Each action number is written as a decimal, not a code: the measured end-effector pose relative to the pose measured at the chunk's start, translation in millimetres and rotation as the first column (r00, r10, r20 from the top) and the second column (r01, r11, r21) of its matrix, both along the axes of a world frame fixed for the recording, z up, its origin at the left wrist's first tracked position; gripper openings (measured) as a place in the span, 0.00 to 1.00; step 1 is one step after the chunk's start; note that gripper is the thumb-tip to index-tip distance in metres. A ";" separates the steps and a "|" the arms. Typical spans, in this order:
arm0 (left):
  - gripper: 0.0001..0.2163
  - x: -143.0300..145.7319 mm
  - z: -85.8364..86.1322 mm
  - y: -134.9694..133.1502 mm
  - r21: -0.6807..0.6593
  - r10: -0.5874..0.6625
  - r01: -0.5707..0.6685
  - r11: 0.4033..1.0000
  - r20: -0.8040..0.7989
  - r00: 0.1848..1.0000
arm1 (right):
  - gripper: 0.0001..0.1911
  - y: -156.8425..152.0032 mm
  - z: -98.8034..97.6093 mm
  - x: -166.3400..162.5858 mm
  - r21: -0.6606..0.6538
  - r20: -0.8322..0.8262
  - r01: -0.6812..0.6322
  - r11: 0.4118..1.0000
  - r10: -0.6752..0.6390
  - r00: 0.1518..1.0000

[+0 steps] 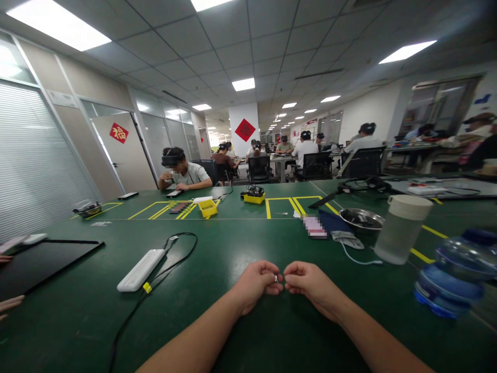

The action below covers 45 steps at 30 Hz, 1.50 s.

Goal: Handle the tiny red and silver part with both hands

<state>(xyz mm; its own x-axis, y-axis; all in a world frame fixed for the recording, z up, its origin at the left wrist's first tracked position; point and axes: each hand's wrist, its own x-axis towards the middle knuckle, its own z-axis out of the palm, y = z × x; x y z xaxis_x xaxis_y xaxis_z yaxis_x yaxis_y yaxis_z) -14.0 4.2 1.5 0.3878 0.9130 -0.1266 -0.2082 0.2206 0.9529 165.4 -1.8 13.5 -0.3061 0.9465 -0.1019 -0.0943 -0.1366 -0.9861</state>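
Note:
My left hand (258,282) and my right hand (308,282) rest side by side on the green table (217,321), fingertips almost touching. Both are curled into a pinch. A tiny shiny metal piece (276,278) sits between the fingertips of my left hand; I cannot tell if my right hand also touches it. It is too small to name.
A white power bank (141,269) with a black cable lies to the left, a black mat (42,259) beyond it. On the right are a frosted jug (402,228), a metal bowl (361,218) and a blue water bottle (454,274). Another person's fingers (10,303) show at the left edge. Several people sit at far tables.

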 end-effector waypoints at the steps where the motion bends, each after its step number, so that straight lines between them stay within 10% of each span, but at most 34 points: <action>1: 0.12 -0.2 -0.7 0.6 -0.003 0.000 0.000 1.000 0.004 1.000 | 0.10 -0.1 0.5 -0.3 -0.003 -0.002 0.008 1.000 -0.008 1.000; 45: 0.13 -0.5 -0.9 2.0 -0.024 0.041 -0.040 0.999 0.029 0.999 | 0.08 3.5 -6.1 0.6 -0.029 -0.030 -0.002 1.000 0.001 1.000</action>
<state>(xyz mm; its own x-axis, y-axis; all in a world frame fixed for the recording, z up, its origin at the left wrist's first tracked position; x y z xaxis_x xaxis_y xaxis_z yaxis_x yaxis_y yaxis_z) -14.5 6.2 0.5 0.3543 0.9250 -0.1372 -0.2455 0.2335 0.9408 166.0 1.7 7.4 -0.3105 0.9430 -0.1200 -0.1234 -0.1652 -0.9785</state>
